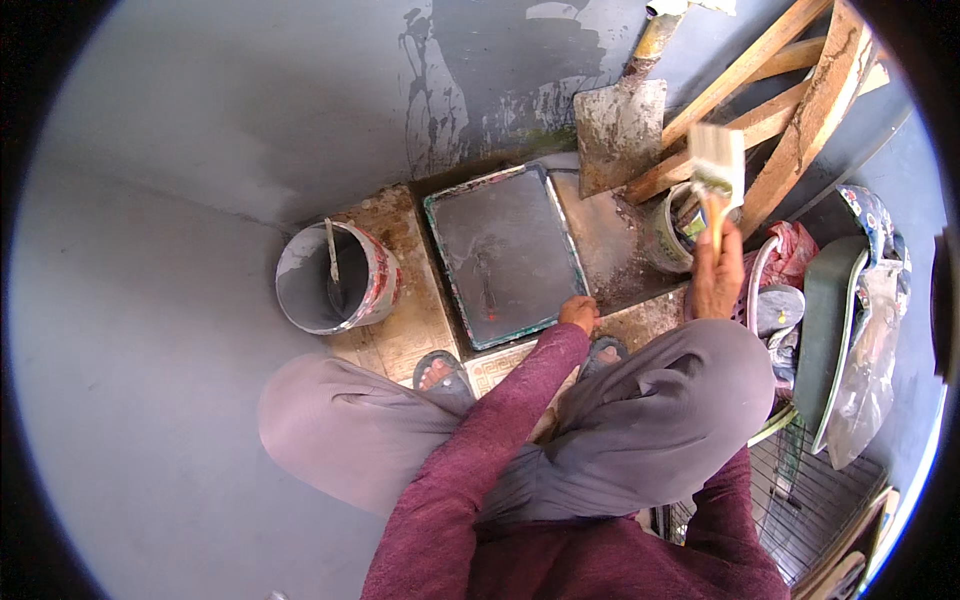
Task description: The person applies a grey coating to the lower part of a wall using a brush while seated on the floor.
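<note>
My right hand grips the wooden handle of a wide flat paintbrush, bristles pointing away from me. The brush is slightly blurred, above a small bucket that holds things I cannot make out. My left hand has its fingers curled at the near right corner of a rectangular grey panel with a raised, paint-stained rim. Whether it grips the rim or only rests there is hidden. Left of the panel stands a paint-smeared bucket with a stick leaning inside.
A square-bladed shovel and rough timber pieces lean against the grey wall, which carries dark wet patches. At right are a basket with cloths and a sandal, a green plastic container and a wire rack. My sandalled feet rest on patterned tiles.
</note>
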The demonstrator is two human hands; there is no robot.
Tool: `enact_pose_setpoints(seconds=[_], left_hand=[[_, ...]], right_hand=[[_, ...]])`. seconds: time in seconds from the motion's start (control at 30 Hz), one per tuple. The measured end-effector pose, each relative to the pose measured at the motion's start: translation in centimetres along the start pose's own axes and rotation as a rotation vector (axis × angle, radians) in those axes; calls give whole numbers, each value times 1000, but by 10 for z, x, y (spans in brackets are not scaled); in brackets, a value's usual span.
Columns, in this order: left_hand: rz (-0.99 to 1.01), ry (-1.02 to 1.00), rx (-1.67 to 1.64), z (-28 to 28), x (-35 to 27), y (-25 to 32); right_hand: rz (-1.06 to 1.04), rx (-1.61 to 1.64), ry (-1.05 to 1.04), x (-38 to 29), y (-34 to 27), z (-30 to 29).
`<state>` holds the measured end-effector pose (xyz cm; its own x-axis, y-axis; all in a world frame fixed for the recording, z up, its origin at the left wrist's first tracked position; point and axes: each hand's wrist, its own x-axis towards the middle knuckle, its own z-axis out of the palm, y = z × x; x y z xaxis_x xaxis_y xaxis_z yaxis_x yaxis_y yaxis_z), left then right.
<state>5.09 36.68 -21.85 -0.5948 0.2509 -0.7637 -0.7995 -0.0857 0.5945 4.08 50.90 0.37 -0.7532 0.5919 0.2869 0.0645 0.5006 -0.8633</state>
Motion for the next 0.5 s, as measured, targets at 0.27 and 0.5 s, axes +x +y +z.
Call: enact_pose_setpoints(seconds=[0.27, 0.5], left_hand=[[146, 292, 1177, -56, -41, 38], [259, 531, 1366, -119, -3, 72]], right_hand=[[130, 251, -51, -11, -8, -3], [497, 209, -220, -43, 24, 5]])
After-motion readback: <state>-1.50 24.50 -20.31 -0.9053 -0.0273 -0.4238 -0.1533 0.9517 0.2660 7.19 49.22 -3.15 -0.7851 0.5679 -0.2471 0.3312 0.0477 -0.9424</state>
